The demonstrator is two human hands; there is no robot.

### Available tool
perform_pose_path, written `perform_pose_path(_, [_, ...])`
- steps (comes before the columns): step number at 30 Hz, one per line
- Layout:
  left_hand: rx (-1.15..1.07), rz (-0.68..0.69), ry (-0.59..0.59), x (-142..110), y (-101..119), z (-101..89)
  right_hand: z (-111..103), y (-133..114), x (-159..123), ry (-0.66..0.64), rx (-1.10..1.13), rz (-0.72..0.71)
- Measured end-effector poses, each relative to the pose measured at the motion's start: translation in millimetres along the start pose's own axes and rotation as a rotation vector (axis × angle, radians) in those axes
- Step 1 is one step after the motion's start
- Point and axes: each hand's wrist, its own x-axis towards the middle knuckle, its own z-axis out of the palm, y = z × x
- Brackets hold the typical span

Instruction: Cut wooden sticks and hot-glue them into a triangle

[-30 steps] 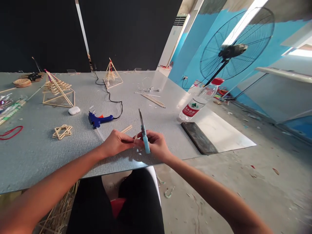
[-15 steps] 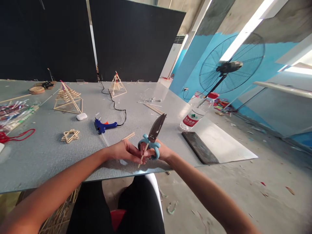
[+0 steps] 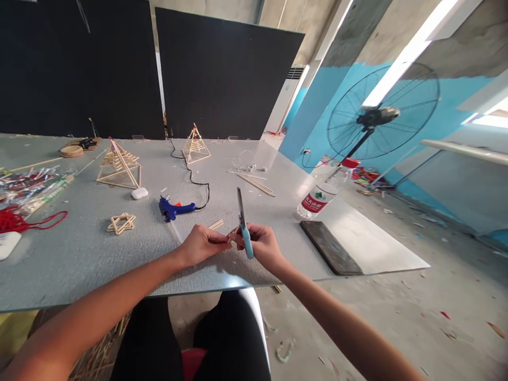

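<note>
When checked against the frame half a second earlier, found the scissors (image 3: 245,233) turned from broad side to edge-on, with blades toward the far side. Cannot tell from this angle whether parted or together. Noted the wooden stick (image 3: 234,232), previously in plain sight across the handles, now mostly hidden at the fingertips, above the near part of the grey table (image 3: 278,233). Observed the left hand (image 3: 204,244) pinched to a narrow grip on the stick. Observed the right hand (image 3: 261,244) curled around the light blue scissor handles, with fingertips close to the stick; cannot tell whether touching it. Recorded more of a white case (image 3: 8,244) in view at the near left than before. Found the blue glue gun (image 3: 178,210), the star of sticks (image 3: 121,223) and the dark phone (image 3: 330,247) in the same places on the table. Read on the red label of the bottle (image 3: 317,198), right of the hands: white Chinese characters, apparently 农夫山泉, below a green emblem. Could not read the smaller line beneath.
</note>
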Motion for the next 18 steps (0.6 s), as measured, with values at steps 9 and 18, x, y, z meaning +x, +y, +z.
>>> perform_pose_path(9, [0.123, 0.043, 0.004, -0.4, -2.1, 1.5, 1.4, 8.2, -0.3, 0.030, -0.023, -0.009])
perform_pose_path(18, [0.132, 0.055, 0.029, 1.6, -3.7, 3.6, 1.4, 10.3, -3.9, 0.019, -0.004, 0.014])
